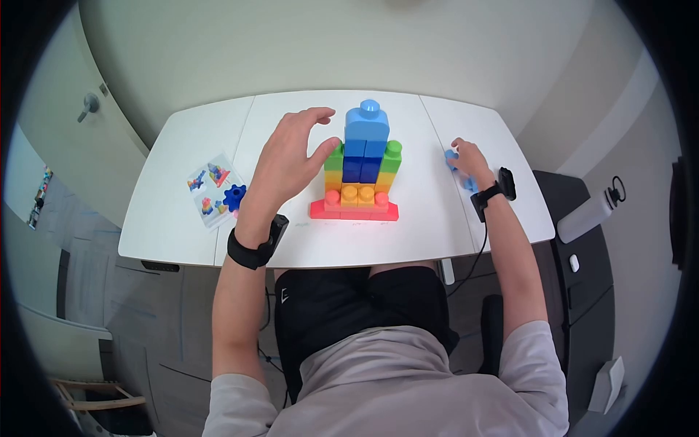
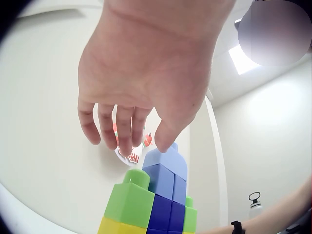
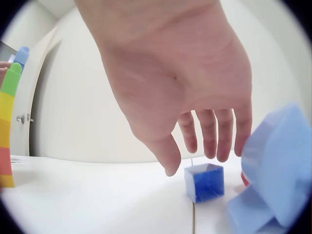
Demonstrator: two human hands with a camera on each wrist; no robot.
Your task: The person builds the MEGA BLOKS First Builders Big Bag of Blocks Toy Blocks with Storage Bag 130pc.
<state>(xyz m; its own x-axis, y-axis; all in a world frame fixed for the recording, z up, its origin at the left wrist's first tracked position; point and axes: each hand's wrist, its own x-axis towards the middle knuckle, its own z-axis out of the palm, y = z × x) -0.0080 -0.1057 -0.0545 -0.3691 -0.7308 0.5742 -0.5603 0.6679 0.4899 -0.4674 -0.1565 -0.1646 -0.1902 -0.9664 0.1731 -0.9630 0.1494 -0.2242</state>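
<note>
A block tower stands upright mid-table, with a rounded light blue block (image 1: 367, 124) on top, dark blue blocks (image 1: 360, 170) below, green blocks (image 1: 333, 158) at the sides and a red base (image 1: 354, 211). My left hand (image 1: 287, 156), (image 2: 146, 73) hovers at the tower's left side, fingers apart and holding nothing. On the right, my right hand (image 1: 475, 164), (image 3: 180, 78) is over loose light blue blocks (image 1: 470, 185), (image 3: 278, 165). In the right wrist view its relaxed fingers hang above a small blue block (image 3: 207, 183), with a gap between them.
A picture sheet (image 1: 211, 191) lies on the table's left, with a dark blue gear-shaped piece (image 1: 234, 197) at its edge. A white bottle (image 1: 585, 216) lies on the dark surface right of the table (image 1: 284, 251). A cable hangs near my right wrist.
</note>
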